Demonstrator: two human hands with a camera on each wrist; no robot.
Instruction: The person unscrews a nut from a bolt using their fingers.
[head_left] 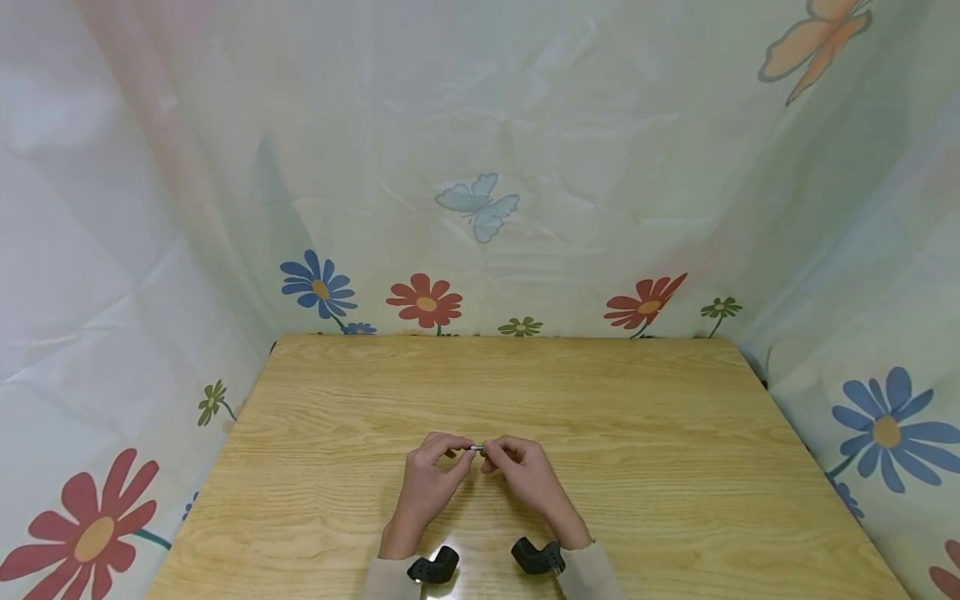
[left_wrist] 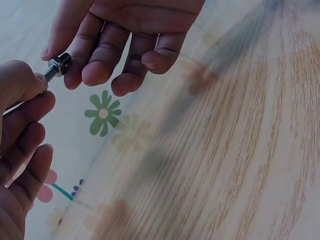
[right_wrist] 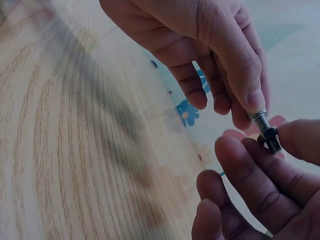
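A small metal bolt (left_wrist: 50, 73) is pinched at its head end between the thumb and forefinger of my left hand (head_left: 429, 485). A nut (right_wrist: 268, 134) sits on the threaded shank, near the tip, with a short stretch of dark thread past it. My right hand (head_left: 527, 478) has its thumb and forefinger on either side of this nut, while its other fingers are loosely bent. In the head view the bolt (head_left: 477, 448) shows as a tiny bright piece between both hands, above the table. The bolt's head is mostly hidden by left fingertips.
Beneath the hands lies a wood-grain table (head_left: 615, 408). A curtain (head_left: 570, 158) printed with flowers and butterflies hangs behind it and along both sides. Black wrist devices (head_left: 438, 566) are worn on both wrists.
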